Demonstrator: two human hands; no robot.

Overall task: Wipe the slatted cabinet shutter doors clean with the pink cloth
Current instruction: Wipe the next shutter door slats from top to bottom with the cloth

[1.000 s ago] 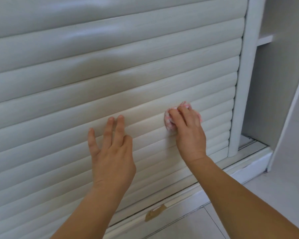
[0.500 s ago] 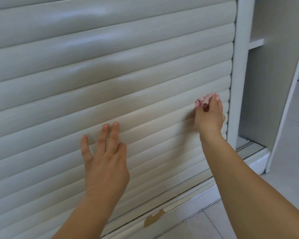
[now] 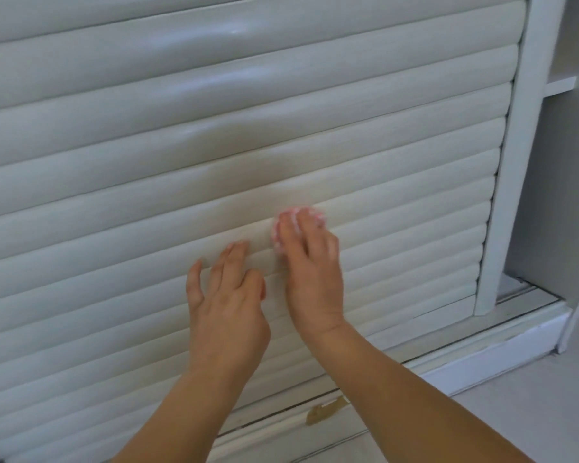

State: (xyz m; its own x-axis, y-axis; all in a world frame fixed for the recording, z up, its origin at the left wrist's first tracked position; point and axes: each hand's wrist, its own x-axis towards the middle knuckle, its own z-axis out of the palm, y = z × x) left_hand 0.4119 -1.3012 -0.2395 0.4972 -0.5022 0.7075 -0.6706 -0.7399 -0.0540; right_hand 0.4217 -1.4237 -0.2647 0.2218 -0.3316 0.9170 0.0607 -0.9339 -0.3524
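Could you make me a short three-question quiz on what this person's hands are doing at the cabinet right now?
1. True or false: the left hand holds the pink cloth.
2. Multiple choice: where is the cloth?
A) on the floor
B) under the right hand, against the slatted shutter door
C) draped over the upright frame post
3. Short answer: how do the left hand's fingers lie?

Key
1. False; the right hand has it.
2. B
3. Spread and fairly straight, fingertips against the slats, holding nothing.
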